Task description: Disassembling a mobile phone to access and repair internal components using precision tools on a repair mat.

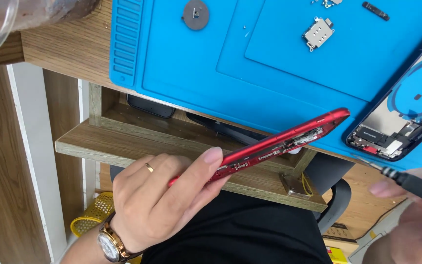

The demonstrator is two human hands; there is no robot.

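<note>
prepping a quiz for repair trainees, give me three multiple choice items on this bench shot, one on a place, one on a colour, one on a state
1. Where does the opened phone body lie?
A. on the wooden shelf
B. at the right edge of the blue mat
C. in the yellow basket

2. What colour is the phone frame held in the left hand?
A. red
B. silver
C. green

3. How is the red frame held?
A. flat on the mat
B. standing upright on the shelf
C. edge-on and tilted, its far end raised over the mat's edge

Answers:
1 B, it rests on the mat at the picture's right, its inner parts showing.
2 A, its rim is plainly red.
3 C, the thumb and fingers grip its near end, clear of the mat, while the right hand holds a dark tool.
</note>
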